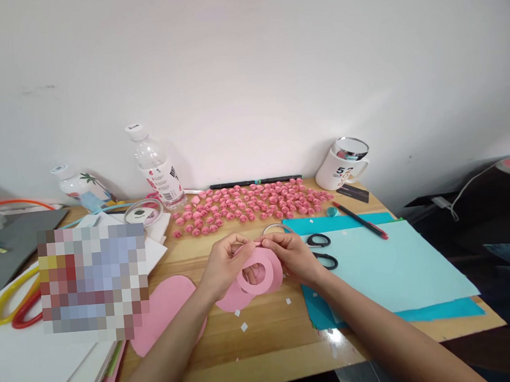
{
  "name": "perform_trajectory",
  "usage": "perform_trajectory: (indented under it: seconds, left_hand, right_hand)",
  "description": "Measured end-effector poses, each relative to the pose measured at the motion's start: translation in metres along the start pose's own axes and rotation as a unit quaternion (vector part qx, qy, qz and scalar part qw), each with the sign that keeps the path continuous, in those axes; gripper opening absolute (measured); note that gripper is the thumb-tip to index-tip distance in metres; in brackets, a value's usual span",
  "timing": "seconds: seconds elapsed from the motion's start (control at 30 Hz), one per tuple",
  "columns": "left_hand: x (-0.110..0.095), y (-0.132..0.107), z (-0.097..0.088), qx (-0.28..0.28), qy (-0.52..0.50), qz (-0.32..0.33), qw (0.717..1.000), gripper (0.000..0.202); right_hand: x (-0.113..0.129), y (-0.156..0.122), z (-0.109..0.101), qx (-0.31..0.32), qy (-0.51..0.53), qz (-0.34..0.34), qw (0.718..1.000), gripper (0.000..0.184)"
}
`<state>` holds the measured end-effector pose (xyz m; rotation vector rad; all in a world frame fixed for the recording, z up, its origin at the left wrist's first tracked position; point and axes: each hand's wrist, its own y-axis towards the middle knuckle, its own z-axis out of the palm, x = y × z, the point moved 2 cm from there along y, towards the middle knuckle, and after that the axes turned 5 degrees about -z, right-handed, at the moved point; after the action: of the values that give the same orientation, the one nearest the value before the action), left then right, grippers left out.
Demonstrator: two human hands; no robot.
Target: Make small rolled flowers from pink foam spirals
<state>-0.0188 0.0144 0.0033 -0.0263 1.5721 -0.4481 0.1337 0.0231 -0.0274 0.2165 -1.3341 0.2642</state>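
Note:
Between my hands hangs a pink paper spiral (268,278), its loops dangling below the fingers. My left hand (231,260) pinches the strip's upper end between thumb and fingers. Close beside it, my right hand (288,250) pinches the same paper, fingertips nearly meeting the left ones. What lies right between the fingertips is too small to make out. Behind the hands many small rolled pink paper roses (242,204) are spread along the back of the wooden table. Pink paper circles (171,306) lie to the left, partly under my left forearm.
Black-handled scissors (319,240) and a red-and-black pen (358,221) lie on blue paper sheets (389,269) at the right. A white mug (341,166) and a plastic bottle (158,169) stand at the back. White scraps (244,327) dot the wooden table (267,352).

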Motion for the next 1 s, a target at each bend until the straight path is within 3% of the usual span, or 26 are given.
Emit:
perform_trajectory:
  seconds: [0.67, 1.0]
  left_hand:
    - [-0.0030, -0.0024, 0.0020, -0.034, 0.031, 0.008, 0.999, 0.019]
    - [-0.0007, -0.0030, 0.0038, 0.010, -0.013, -0.013, 1.000, 0.021]
  right_hand:
    - [0.0062, -0.0021, 0.0023, -0.050, -0.048, 0.012, 0.997, 0.024]
    - [0.0033, -0.0026, 0.0023, -0.056, -0.025, 0.008, 0.998, 0.019]
